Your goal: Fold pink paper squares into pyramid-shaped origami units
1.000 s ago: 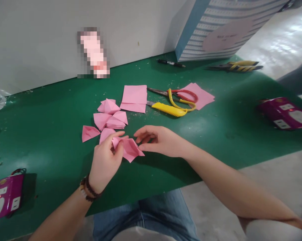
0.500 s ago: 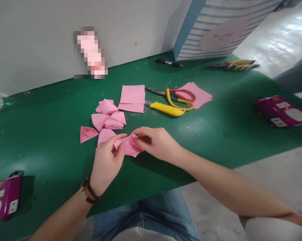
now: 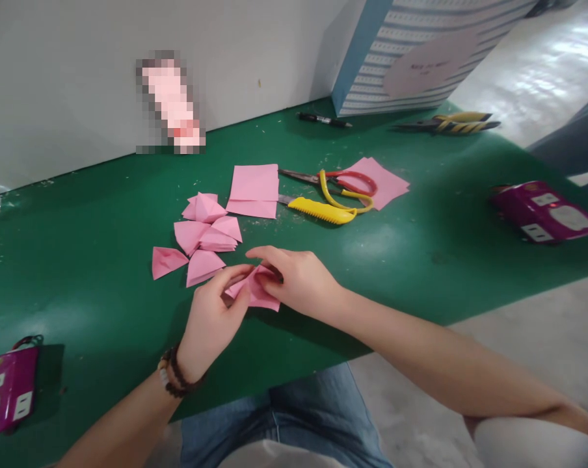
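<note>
Between my two hands is a pink sheet of paper point(image 3: 262, 298), creased and partly folded. My left hand point(image 3: 218, 309), with a beaded bracelet point(image 3: 177, 372) at the wrist, pinches its left side between thumb and fingers. From the other side my right hand point(image 3: 296, 276) grips the upper right part; its fingertips partly cover the fold. Just beyond my left hand lie several folded pink paper pieces point(image 3: 205, 265), close together. Flat pink squares point(image 3: 255, 182) are stacked farther back, and more pink squares point(image 3: 384, 185) lie to their right.
Scissors point(image 3: 362, 182) with red and yellow handles and a yellow utility knife point(image 3: 320, 210) lie beside the squares. Farther back are a black pen point(image 3: 323, 120), pliers point(image 3: 450, 123) and a striped box point(image 3: 411, 65). Purple power strips point(image 3: 547, 211) sit at both sides of the green table point(image 3: 103, 312).
The pink paper's near edge has changed shape as my fingers work on the fold. My left hand has shifted slightly right. The whole view has drifted a little.
</note>
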Tool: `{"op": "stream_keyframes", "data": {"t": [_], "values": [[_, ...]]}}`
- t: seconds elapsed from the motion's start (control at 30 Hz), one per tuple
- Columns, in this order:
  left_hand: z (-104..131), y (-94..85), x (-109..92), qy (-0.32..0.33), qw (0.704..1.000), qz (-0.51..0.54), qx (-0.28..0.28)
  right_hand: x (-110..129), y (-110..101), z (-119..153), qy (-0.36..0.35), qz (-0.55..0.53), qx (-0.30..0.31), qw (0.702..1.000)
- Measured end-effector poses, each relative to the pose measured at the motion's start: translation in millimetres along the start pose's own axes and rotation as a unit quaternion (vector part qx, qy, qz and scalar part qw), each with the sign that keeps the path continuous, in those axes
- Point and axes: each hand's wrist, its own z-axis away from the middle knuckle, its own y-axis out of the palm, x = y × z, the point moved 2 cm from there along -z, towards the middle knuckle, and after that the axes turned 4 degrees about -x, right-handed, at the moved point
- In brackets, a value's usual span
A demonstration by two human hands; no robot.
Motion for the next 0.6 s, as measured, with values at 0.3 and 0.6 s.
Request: {"op": "stream_keyframes", "data": {"t": [0.3, 0.6], "values": [[1, 4.7, -1, 0.019, 0.999, 0.02, 0.03, 1, -1, -2, 0.017, -0.033, 0.022, 0.999], [-8, -5.9, 4, -0.042, 0.994, 0.09, -0.049, -16, -17, -7, 0.115, -0.382, 0.033, 0.916]]}}
